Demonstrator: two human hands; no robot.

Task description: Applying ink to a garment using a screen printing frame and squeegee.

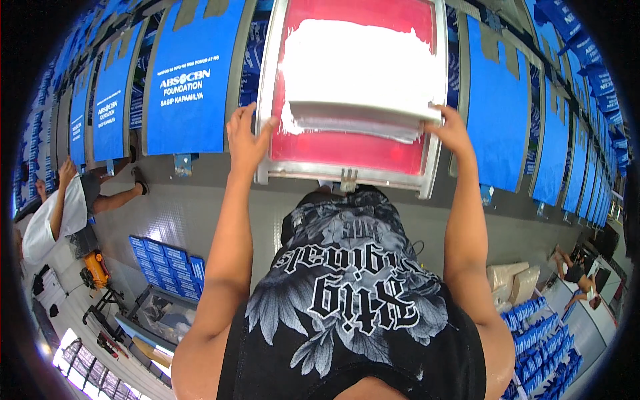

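Note:
A screen-printing frame (265, 87) with a red mesh lies in front of me, and a thick layer of white ink (360, 60) covers much of the mesh. Across the ink lies a long, pale squeegee (360, 112), smeared with white along its near side. My left hand (251, 139) grips the frame's left rail, thumb on the inner side and fingers on the outer side. My right hand (453, 137) is closed around the right end of the squeegee, by the right rail. Its fingertips are partly hidden.
Printed blue fabric panels (193, 80) lie on boards left of the frame, with more blue panels (497, 107) to the right. At the left another person (60, 200) stands by the row; a further person (580, 277) is far right. Stacked blue pieces (167, 267) lie behind me.

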